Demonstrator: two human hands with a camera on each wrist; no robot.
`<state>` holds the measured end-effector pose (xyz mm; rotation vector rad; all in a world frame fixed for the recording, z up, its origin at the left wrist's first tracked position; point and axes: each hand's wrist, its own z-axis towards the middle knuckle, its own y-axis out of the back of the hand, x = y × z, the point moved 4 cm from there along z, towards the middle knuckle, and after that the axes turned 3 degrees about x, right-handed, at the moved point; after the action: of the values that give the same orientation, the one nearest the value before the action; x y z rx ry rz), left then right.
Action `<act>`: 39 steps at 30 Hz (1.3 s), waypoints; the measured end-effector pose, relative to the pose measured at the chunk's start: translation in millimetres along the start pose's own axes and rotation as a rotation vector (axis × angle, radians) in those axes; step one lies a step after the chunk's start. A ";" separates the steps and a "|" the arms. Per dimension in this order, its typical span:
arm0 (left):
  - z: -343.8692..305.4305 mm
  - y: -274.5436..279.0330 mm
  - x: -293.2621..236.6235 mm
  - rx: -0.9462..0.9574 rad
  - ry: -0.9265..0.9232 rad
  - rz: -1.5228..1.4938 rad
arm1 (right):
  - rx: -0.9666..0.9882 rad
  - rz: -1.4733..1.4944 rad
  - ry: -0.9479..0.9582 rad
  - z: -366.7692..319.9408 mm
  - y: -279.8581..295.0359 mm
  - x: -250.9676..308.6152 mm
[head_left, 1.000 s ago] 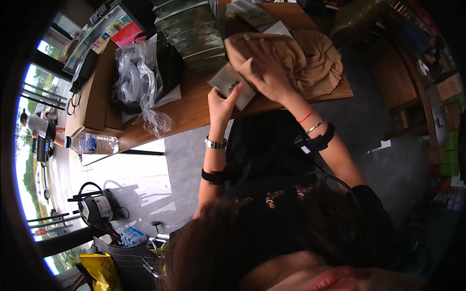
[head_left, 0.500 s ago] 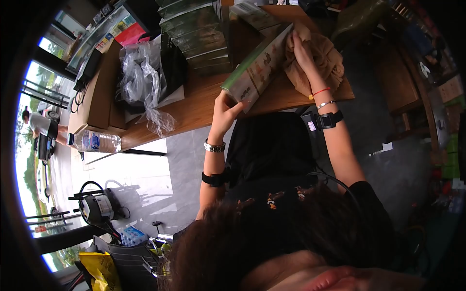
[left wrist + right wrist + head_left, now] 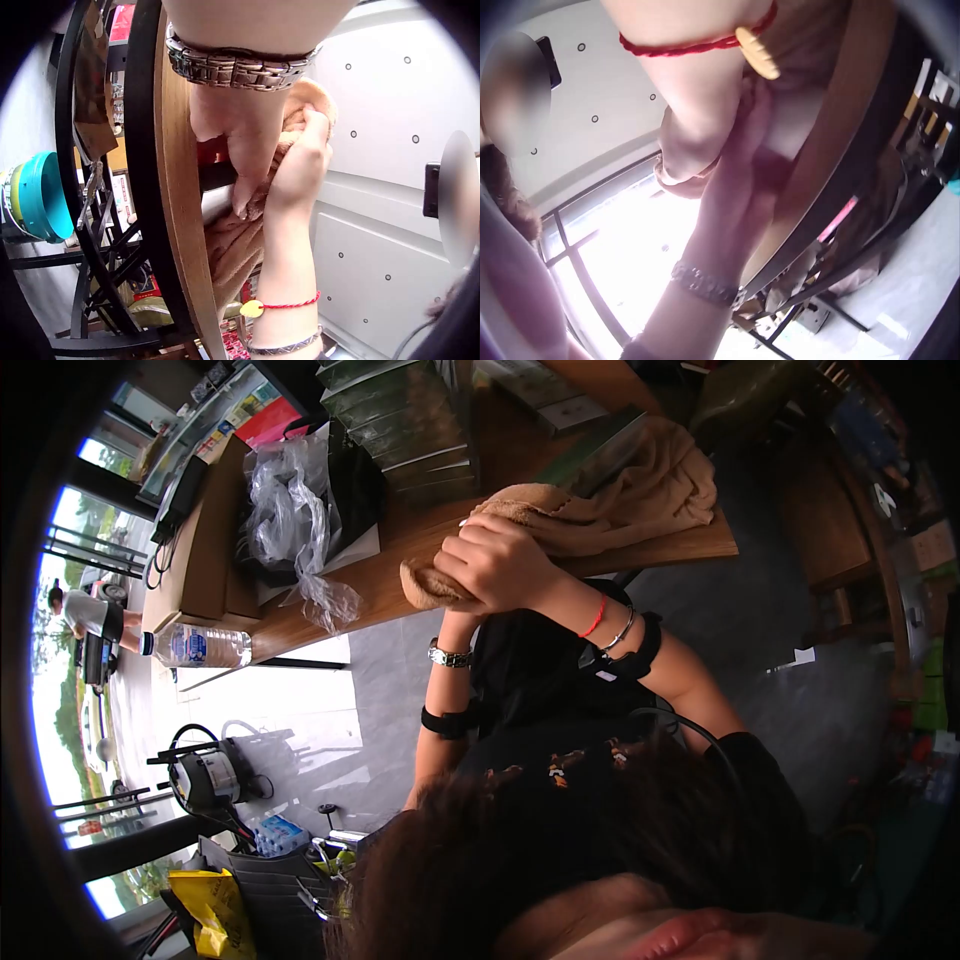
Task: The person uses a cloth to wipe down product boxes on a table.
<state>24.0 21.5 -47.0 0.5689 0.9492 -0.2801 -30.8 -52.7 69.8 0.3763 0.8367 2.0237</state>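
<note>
A tan cloth [image 3: 665, 490] lies bunched along the front of the wooden table and runs left into my right hand [image 3: 500, 565]. The right fingers curl over the cloth and grip it at the near end of a thin green-edged box [image 3: 612, 452]. Cloth covers much of that box; its far end shows behind the folds. My left hand [image 3: 244, 139] is mostly hidden under the right hand and cloth in the head view. The left wrist view shows it holding the box's near end, thumb [image 3: 244, 196] against a pale face, just off the table edge.
A stack of film-wrapped boxes [image 3: 405, 435] stands at the back of the table [image 3: 700, 547], with another flat box [image 3: 550, 398] to its right. To the left are a crumpled clear plastic bag [image 3: 290, 510], a cardboard box [image 3: 210, 545] and a water bottle [image 3: 205, 647].
The right hand lifted off the box, which was tilted to show its printed side, then came left with the cloth over its near end. The left hand is now covered.
</note>
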 end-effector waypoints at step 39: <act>11.5 21.1 -62.3 -0.119 -0.198 -0.013 | 0.306 0.225 -0.262 -23.8 2.5 -28.0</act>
<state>6.7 31.0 16.8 0.4177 0.7726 -0.2836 -29.8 -86.8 55.7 0.9242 0.9727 1.9916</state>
